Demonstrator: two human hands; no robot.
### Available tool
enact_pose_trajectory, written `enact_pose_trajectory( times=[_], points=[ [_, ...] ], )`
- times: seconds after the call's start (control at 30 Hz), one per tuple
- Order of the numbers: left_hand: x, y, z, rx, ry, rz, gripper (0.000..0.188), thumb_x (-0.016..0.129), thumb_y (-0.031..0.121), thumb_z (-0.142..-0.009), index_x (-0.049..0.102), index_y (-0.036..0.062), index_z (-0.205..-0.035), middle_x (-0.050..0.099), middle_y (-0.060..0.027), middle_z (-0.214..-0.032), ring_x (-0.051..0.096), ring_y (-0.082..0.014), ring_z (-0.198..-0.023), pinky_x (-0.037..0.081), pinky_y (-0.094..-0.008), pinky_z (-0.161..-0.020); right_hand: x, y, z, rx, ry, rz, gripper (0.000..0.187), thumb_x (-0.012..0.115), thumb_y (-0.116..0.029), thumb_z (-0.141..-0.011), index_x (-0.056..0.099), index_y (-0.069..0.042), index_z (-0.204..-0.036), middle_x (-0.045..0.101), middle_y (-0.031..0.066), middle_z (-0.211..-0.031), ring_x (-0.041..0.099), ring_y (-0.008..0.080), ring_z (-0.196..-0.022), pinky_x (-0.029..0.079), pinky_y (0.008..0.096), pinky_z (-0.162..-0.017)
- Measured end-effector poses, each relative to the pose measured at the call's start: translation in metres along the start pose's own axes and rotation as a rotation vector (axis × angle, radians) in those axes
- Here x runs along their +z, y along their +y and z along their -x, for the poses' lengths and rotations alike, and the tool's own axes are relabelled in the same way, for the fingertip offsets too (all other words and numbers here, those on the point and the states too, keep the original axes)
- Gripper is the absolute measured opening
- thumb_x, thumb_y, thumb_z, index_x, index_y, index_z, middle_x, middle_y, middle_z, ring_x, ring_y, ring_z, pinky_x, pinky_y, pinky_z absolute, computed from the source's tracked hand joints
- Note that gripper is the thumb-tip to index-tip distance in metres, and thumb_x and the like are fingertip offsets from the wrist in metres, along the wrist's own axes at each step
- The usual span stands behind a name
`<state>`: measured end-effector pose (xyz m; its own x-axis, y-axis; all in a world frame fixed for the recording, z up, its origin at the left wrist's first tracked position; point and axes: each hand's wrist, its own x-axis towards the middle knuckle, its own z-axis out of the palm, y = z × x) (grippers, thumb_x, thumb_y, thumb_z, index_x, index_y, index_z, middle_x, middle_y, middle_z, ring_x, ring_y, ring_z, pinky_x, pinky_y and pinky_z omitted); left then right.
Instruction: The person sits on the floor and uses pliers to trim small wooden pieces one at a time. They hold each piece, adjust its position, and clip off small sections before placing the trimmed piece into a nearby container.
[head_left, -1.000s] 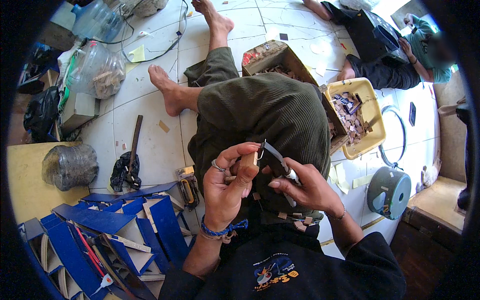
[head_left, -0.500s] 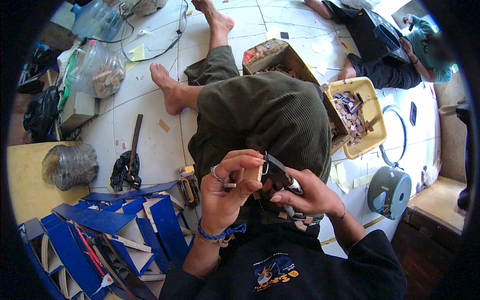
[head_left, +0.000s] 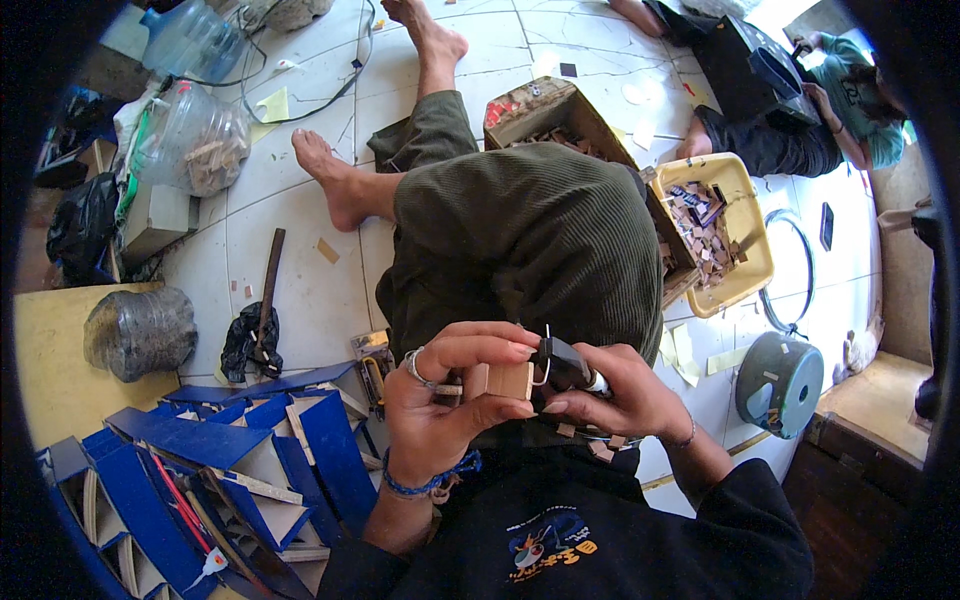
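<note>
My left hand [head_left: 445,405] grips a small pale wooden block [head_left: 500,381] between thumb and fingers, just above my lap. My right hand [head_left: 612,392] holds a small black tool [head_left: 562,362] with a thin metal wire hook pressed against the block's right side. Both hands are close together over my green corduroy trousers [head_left: 530,230]. I sit on a white tiled floor with bare feet stretched forward.
Blue-painted wooden pieces [head_left: 230,470] are piled at lower left. A yellow tub [head_left: 750,270] and a cardboard box [head_left: 530,105] hold small wood bits. A hammer [head_left: 268,290], plastic jars [head_left: 195,140], a grey round container [head_left: 780,385] and another seated person [head_left: 800,100] are nearby.
My hands have come closer together; the black tool in my right hand has moved in against the block held by my left hand.
</note>
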<state>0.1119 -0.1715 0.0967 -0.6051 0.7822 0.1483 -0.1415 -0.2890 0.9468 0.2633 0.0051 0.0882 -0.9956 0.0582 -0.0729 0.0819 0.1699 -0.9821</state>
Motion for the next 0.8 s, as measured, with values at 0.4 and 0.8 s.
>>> enact_pose_trajectory(
  times=[0.4, 0.8],
  points=[
    [-0.0040, 0.0074, -0.0021, 0.017, -0.050, -0.023, 0.040, 0.087, 0.011, -0.079, 0.072, 0.0029, -0.115, 0.070, -0.0230, -0.128, 0.071, -0.0248, -0.110, 0.058, -0.0351, -0.093, -0.0024, -0.0008, -0.0025, 0.005, 0.085, 0.065, 0.038, 0.079, -0.020, -0.091, 0.064, -0.003, -0.122, 0.073, 0.0166, -0.098, 0.072, 0.0371, -0.093, 0.055, 0.0409, -0.079],
    [-0.0063, 0.0070, -0.0037, 0.026, -0.050, -0.104, 0.041, 0.087, 0.014, -0.078, 0.072, 0.0032, -0.115, 0.071, -0.0178, -0.121, 0.071, -0.0255, -0.110, 0.058, -0.0360, -0.093, -0.0015, 0.0020, -0.0025, -0.017, 0.112, 0.090, 0.038, 0.079, -0.022, -0.092, 0.064, -0.004, -0.122, 0.071, 0.0146, -0.089, 0.071, 0.0363, -0.082, 0.053, 0.0404, -0.071]
  ],
)
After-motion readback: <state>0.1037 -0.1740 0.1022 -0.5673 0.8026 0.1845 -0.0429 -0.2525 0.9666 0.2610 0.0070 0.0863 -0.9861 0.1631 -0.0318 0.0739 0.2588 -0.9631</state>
